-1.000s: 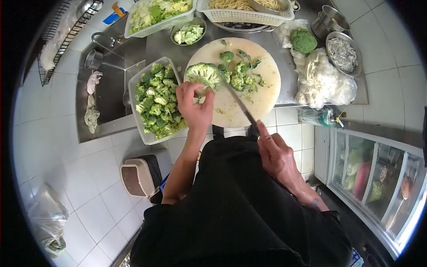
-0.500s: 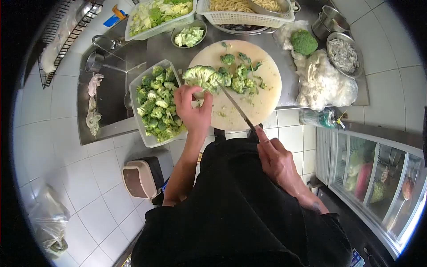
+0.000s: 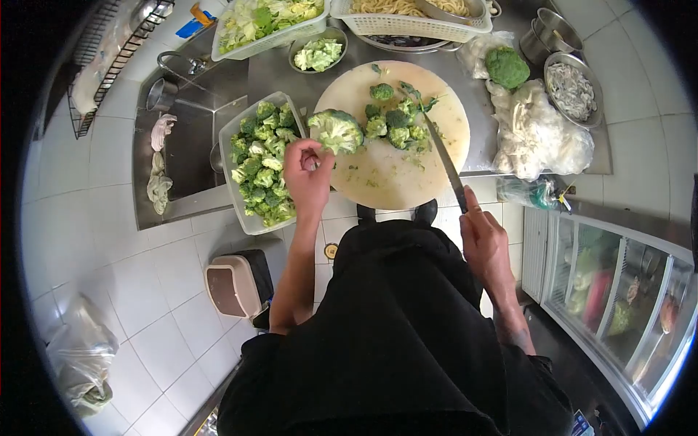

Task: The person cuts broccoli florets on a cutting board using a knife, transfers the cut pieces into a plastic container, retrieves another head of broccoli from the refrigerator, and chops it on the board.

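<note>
My left hand (image 3: 307, 174) is closed on the stem of a large broccoli head (image 3: 337, 131) at the left edge of the round cutting board (image 3: 392, 182). The knife (image 3: 445, 156) is in my right hand (image 3: 483, 236), its blade slanting over the right part of the board with the tip near some leaves. Cut broccoli florets (image 3: 398, 129) and small crumbs lie on the board between the broccoli head and the blade. Left of the board, a clear plastic container (image 3: 231, 178) holds many broccoli florets (image 3: 263, 163).
A sink (image 3: 190, 156) is at the left. Behind the board stand a lettuce basket (image 3: 280, 45), a small bowl (image 3: 318, 54) and a noodle basket (image 3: 407, 27). Bagged food (image 3: 538, 134), a whole broccoli (image 3: 507, 67) and a metal bowl (image 3: 573, 91) sit at the right.
The knife has moved right, away from the large broccoli head, along with my right hand. The head has turned slightly in my left hand, and the florets beside it now stand apart from it.
</note>
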### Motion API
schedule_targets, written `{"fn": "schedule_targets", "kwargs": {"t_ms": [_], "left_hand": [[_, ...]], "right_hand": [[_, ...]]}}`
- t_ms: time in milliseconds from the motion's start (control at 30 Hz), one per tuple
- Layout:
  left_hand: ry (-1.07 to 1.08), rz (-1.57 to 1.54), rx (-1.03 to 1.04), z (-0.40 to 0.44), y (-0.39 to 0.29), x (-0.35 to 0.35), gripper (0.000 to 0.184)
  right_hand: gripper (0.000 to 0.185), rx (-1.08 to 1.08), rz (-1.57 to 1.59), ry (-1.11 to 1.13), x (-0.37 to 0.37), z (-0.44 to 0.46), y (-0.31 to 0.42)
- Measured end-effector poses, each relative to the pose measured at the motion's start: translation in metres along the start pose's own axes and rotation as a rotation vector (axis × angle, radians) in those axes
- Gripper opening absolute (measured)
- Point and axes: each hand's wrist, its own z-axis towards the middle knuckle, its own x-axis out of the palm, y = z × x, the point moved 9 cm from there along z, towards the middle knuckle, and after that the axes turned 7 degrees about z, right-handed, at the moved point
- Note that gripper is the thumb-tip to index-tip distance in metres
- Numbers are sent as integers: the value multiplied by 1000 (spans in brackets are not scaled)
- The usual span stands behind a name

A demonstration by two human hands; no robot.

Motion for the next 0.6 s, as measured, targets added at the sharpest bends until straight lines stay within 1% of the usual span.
{"fn": "schedule_targets", "kwargs": {"t_ms": [33, 100, 233, 267, 300, 333, 367, 400, 533, 600], "left_hand": [[3, 3, -4, -1, 12, -2, 26], [138, 366, 172, -7, 15, 9, 27], [142, 405, 198, -22, 23, 4, 28], [121, 299, 48, -22, 37, -1, 27], [99, 192, -101, -24, 47, -3, 26], [97, 191, -102, -23, 45, -3, 26], [86, 225, -147, -21, 46, -4, 26], [76, 259, -190, -19, 46, -4, 25], [21, 215, -103, -11, 26, 3, 22], [11, -64, -397, -15, 42, 3, 18]], "right_hand": [[52, 5, 1, 2, 2, 0, -1], [53, -4, 4, 41, 11, -1, 0], [52, -2, -14, 103, 24, -5, -1], [52, -4, -15, 107, 25, -5, 0], [53, -44, -27, 170, 32, -6, 4], [54, -83, -39, 233, 39, -7, 8], [56, -110, -39, 268, 44, -7, 10], [56, -111, -40, 269, 47, -6, 13], [54, -183, -93, 311, 58, 3, 31], [54, -201, -130, 326, 59, 5, 36]]}}
